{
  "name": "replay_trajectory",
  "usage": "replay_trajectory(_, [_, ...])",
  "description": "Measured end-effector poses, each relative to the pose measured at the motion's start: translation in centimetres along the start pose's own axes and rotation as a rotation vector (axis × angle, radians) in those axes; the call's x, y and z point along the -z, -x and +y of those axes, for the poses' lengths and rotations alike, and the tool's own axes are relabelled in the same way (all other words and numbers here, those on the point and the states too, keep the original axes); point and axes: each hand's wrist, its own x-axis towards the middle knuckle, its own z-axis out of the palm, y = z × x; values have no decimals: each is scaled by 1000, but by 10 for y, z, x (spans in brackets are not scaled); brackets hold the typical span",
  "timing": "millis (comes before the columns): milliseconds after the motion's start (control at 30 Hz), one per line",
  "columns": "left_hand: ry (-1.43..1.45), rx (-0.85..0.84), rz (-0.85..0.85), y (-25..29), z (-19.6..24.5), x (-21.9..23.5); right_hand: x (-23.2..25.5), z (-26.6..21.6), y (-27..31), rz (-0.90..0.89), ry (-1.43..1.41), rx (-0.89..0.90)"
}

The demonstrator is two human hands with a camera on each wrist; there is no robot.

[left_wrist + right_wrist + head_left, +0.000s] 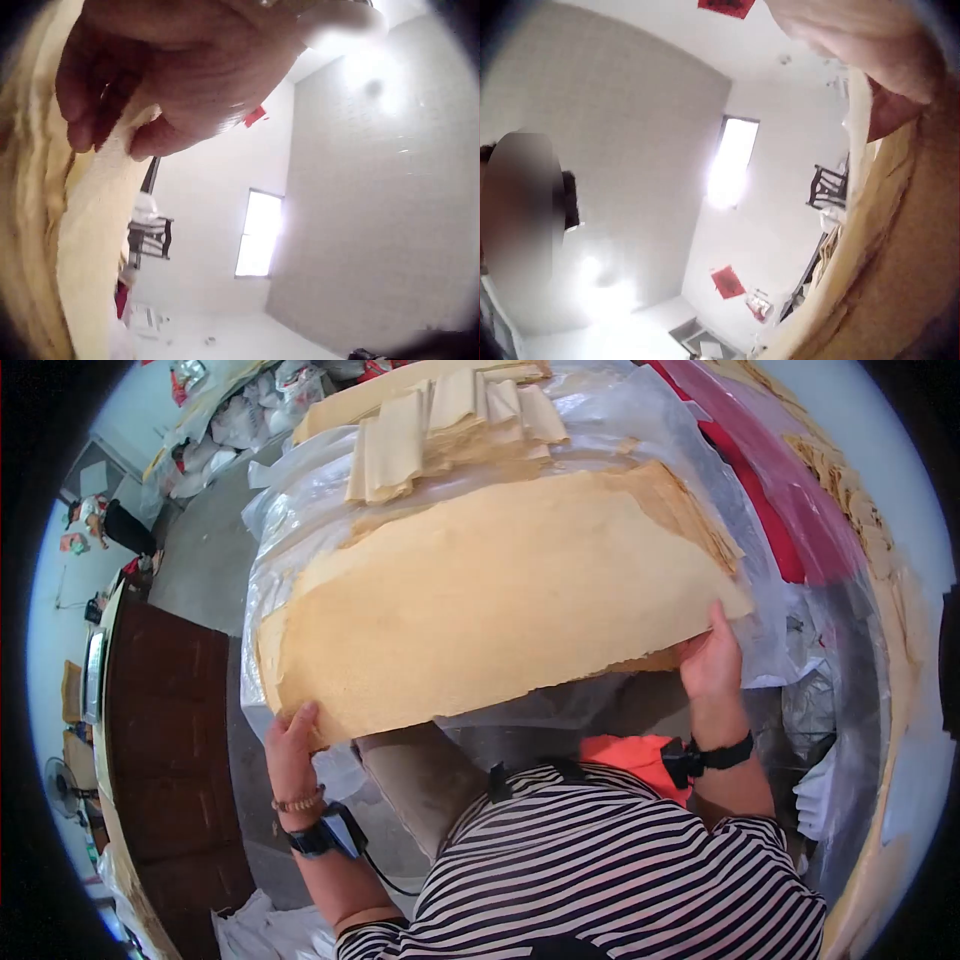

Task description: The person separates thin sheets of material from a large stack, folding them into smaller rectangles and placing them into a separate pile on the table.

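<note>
A wide tan sheet (500, 590) with ragged edges lies over a stack of similar sheets (680, 510). The left hand (292, 745) pinches its near left corner, thumb on top; in the left wrist view that hand (180, 75) has the pale sheet edge (97, 202) between thumb and fingers. At the right end the right hand (712, 660) grips the near edge, thumb on top. The right wrist view shows part of the right hand (870, 45) at the sheet's edge (859, 120), its fingertips partly hidden.
Folded tan strips (450, 430) lie beyond the stack on plastic wrapping (270, 570). A dark brown wooden panel (170, 750) stands at left. Another person (120, 525) is at the far left. Red cloth (760, 510) and pink plastic (810, 520) run along the right.
</note>
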Motion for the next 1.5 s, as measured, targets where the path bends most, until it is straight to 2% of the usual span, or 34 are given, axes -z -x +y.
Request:
replay_trajectory(67, [-146,52,-32,-12,-6,7,1,15,8,13,-13,-130])
replay_trajectory(100, [-218,81,-52,-17,-11,8,2,18,4,15,-24,-114])
replay_trajectory(167, [-165,48,-55,-17,-19,6,5,20,0,34,-42,-78])
replay_trajectory(200, [-141,39,-64,-16,-24,4,7,20,0,66,36,31])
replay_trajectory(267, [-1,-35,-93,-16,-33,-3,-22,10,-5,97,190,263])
replay_trajectory(300, [73,-79,-99,-15,-34,-7,-42,4,-4,48,293,365])
replay_trajectory(367, [133,-114,-156,-11,-32,-14,-87,-2,5,-54,493,556])
replay_trajectory(433, [187,-131,-193,-6,-31,-24,-126,9,19,-287,712,325])
replay_trajectory(500, [244,-142,-206,-2,-30,-35,-167,45,45,-523,931,324])
replay_trajectory(567, [280,-159,-212,-1,-32,-43,-205,97,84,-772,971,631])
replay_trajectory(600, [288,-170,-211,-2,-37,-46,-215,124,100,-898,887,814])
replay_trajectory(667, [296,-151,-207,1,-38,-46,-219,169,117,-1073,1036,753])
replay_trajectory(767, [346,-95,-182,6,-39,-44,-218,189,142,-1254,1435,937])
replay_trajectory(867, [603,122,-196,13,-31,-36,-211,210,153,-1245,1456,954])
replay_trajectory(967, [662,124,-239,17,-24,-37,-209,211,151,-1290,1457,983])
replay_trajectory(1033, [659,77,-220,12,-27,-42,-207,199,148,-1390,1549,996])
replay_trajectory(1100, [674,54,-183,11,-28,-49,-205,190,148,-1411,1566,1024])
replay_trajectory(1167, [718,84,-163,20,-23,-57,-194,183,153,-1338,1513,1057])
replay_trajectory(1267, [337,-195,-184,38,-45,-78,-184,174,135,-1315,1416,983])
replay_trajectory(1300, [403,-123,-284,46,-44,-78,-180,164,124,-1349,1367,924])
replay_trajectory(1367, [158,-54,-489,69,-5,-59,-165,128,89,-1406,1276,806])
replay_trajectory(1400, [35,-22,-593,73,6,-48,-156,105,73,-1345,1352,958])
replay_trajectory(1433, [-81,-220,-550,66,-9,-35,-144,83,59,-1270,1430,1104])
replay_trajectory(1500, [-611,-750,-213,53,8,-29,-114,48,33,-1224,1397,1003])
